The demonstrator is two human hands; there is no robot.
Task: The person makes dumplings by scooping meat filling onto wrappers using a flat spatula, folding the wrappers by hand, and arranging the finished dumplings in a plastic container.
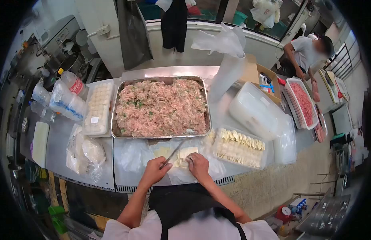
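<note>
My left hand (156,170) is closed round a thin, flat metal spatula (176,151), its blade slanting up toward the meat tray. Just to the right, my right hand (199,165) has its fingers curled and pressed on the edge of a pale dough wrapper (188,152) from a small stack on plastic sheeting. The fingertips are partly hidden. Beyond both hands lies a large metal tray (161,137) of minced meat flecked with green (161,106). On the right, a clear plastic box (239,162) holds rows of folded dumplings (241,140).
Left are a lidded box of pale pieces (98,112), bagged dough (87,150), a cola bottle (73,82) and a green-white slab (40,144). Right are stacked clear lids (255,106), a plastic bag (225,72) and a cardboard box (251,74). Another person (307,54) works beside a meat basket (289,96).
</note>
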